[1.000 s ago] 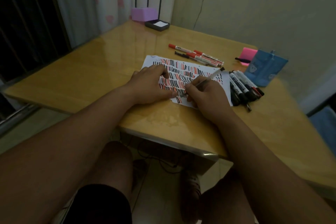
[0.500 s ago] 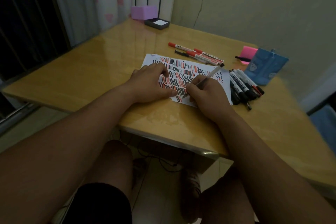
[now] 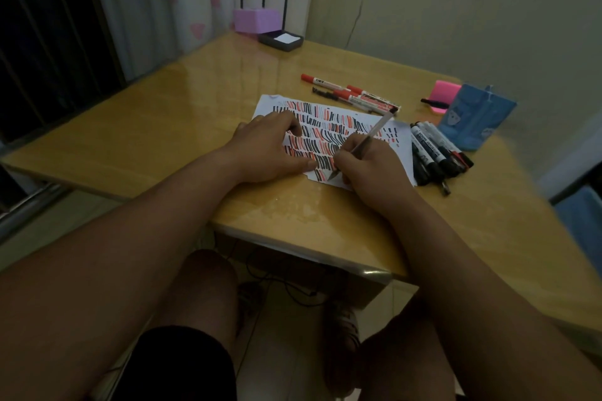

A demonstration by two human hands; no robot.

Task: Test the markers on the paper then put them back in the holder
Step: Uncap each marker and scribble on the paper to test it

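The person sits at a wooden table [image 3: 156, 133] with both bare forearms stretched out over its near edge. The left hand [image 3: 272, 150] lies palm down on the sheet of paper [image 3: 404, 153]. It presses the left part of the sheet with loosely bent fingers and has nothing in its grasp. Just beside it, almost touching at the thumb, the right hand [image 3: 374, 169] is curled round a slim marker [image 3: 369, 138], pinching it low on the barrel. The tip points down at the paper near its front edge, between the two hands, though I cannot tell if it touches. The back end slants up and away toward the far right.

The paper is nearly filled with rows of short red and black strokes.

Past the far edge of the sheet, a few red-capped markers [image 3: 353, 95] lie side by side on the table. To the right of the sheet, just beside the right hand, a bunch of black markers [image 3: 433, 150] lies in a loose heap. The blue holder [image 3: 475, 120] stands beyond them near the right corner, well out of either hand's grasp, with a pink pad [image 3: 448, 91] and a dark pen [image 3: 435, 103] beside it.

At the far corner sit a purple box [image 3: 257, 19] and a dark tray [image 3: 281, 41].
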